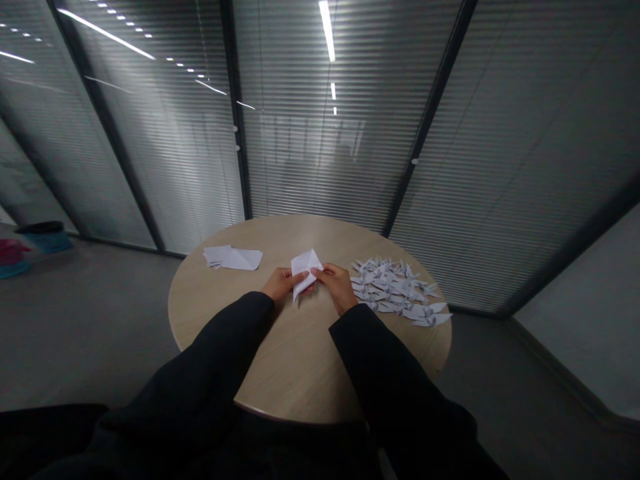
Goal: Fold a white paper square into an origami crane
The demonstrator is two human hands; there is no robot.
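Note:
A partly folded sheet of white paper (307, 263) is held up between both hands over the middle of the round table. My left hand (281, 284) grips its left edge, thumb on the near face and fingers behind. On the right edge, my right hand (336, 283) pinches the paper with the thumb laid across it. Some fingertips show below the paper; the rest are hidden behind it. Close to the right hand lies a pile of folded white paper cranes (395, 290). Left of the left hand rests a small stack of white paper sheets (234, 258).
The round wooden table (295, 370) stands against a glass partition (320, 153) with blinds behind it. On the floor at the far left are a blue bin (49, 239) with a dark rim and a pink-and-blue object (13, 257). A pale wall (590, 320) rises at the right.

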